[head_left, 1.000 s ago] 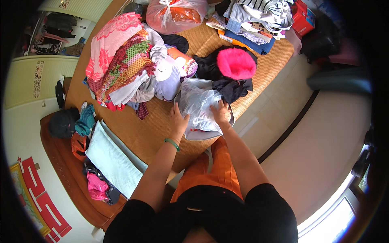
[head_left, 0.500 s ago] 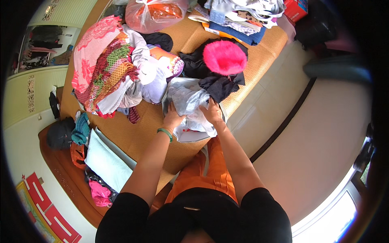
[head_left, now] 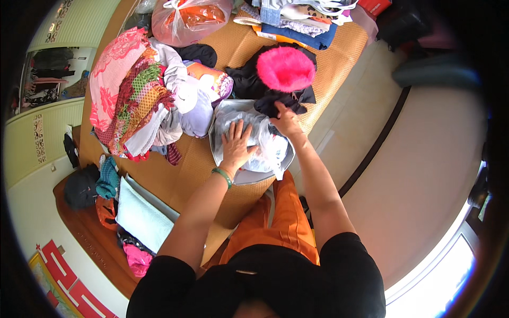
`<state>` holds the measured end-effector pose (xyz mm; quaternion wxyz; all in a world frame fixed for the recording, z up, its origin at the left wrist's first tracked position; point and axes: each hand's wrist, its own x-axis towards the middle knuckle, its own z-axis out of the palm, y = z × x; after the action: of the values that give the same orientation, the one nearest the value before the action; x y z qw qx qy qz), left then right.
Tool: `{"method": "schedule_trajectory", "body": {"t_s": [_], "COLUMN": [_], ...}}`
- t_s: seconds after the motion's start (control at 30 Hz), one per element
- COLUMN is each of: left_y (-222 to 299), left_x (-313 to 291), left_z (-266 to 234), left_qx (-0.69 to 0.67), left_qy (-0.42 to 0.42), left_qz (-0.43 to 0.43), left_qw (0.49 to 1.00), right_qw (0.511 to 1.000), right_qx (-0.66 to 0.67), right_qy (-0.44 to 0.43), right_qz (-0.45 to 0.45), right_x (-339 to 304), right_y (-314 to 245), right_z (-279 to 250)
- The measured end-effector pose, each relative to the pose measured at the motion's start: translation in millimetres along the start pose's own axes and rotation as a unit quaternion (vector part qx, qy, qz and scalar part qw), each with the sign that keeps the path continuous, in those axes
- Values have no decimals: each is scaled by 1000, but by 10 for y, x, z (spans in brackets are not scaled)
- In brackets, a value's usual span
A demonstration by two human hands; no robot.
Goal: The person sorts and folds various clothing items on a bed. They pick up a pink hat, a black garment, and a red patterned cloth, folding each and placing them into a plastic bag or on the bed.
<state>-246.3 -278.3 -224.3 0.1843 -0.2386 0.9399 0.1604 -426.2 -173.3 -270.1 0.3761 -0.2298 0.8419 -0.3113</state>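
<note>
A pale grey garment (head_left: pixel 254 143) lies spread on the woven straw mat (head_left: pixel 201 175) at the bed's near edge. My left hand (head_left: pixel 236 144), with a green band at the wrist, lies flat on the garment with its fingers spread. My right hand (head_left: pixel 286 123) rests at the garment's far right edge, fingers closed on a fold of the cloth, just below a dark garment (head_left: pixel 249 82). A bright pink fluffy item (head_left: pixel 285 69) lies on that dark garment.
A heap of patterned pink, red and white clothes (head_left: pixel 143 100) fills the left of the mat. A clear bag with orange contents (head_left: pixel 191 21) and folded clothes (head_left: pixel 297 18) lie at the far end. A white pillow (head_left: pixel 140 217) lies lower left. Pale floor (head_left: pixel 424 159) is to the right.
The view has shifted closer to the bed. My left hand has slid onto the middle of the grey garment, and my right hand has moved up to its far right edge.
</note>
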Motion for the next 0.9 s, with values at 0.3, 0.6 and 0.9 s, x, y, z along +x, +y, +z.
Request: {"method": "schedule_trajectory", "body": {"t_s": [0.3,0.6,0.9], "left_y": [11,100,737], "left_x": [111,-60,-343], "left_z": [266,-128,538], "left_qx": [36,-14,170], "left_qy": [-7,14,30], "left_qz": [-65,24,137], "left_qw": [997,1000,975], "right_qw": [941,701,633], "right_qx": [336,675,742], "right_qy": [38,223,209], "right_qz": [-17,-54,74], "right_x": [-1009,-2553,-2887], "right_y": [-258,-66,143], "right_z": [-540,-1455,-571]}}
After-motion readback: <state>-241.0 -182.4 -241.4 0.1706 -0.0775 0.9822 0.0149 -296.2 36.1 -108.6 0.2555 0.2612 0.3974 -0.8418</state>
